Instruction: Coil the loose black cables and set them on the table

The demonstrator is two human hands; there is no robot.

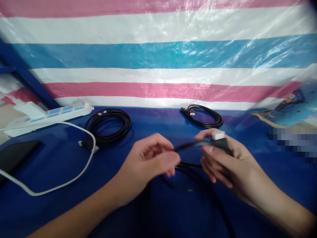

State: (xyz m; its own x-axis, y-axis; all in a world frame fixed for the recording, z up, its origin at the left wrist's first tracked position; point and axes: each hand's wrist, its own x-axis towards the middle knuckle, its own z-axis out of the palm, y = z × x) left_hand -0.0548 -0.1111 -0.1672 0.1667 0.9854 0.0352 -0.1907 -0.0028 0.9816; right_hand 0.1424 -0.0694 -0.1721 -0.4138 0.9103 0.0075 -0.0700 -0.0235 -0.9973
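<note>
Both hands work over the blue table, with a black cable (189, 145) slung between them near the middle of the view. The right hand (220, 158) pinches the cable's black plug (222, 144) between thumb and forefinger, its other fingers loosely bent below, and a white piece (218, 135) shows on top of the plug. The left hand (156, 158) is curled nearly closed around the cable, thumb drawn in towards the fingers, though blur hides how tight that hold is. More of the cable loops down below the hands, towards the near edge of the view. Beyond the left hand lies a large black coil (127, 125), while a smaller black coil (216, 123) rests beyond the right hand, near the striped sheet (158, 76). At the far left sits a white power strip (66, 115), and a white cord (83, 172) bends across the table beside a dark flat object (18, 155)
</note>
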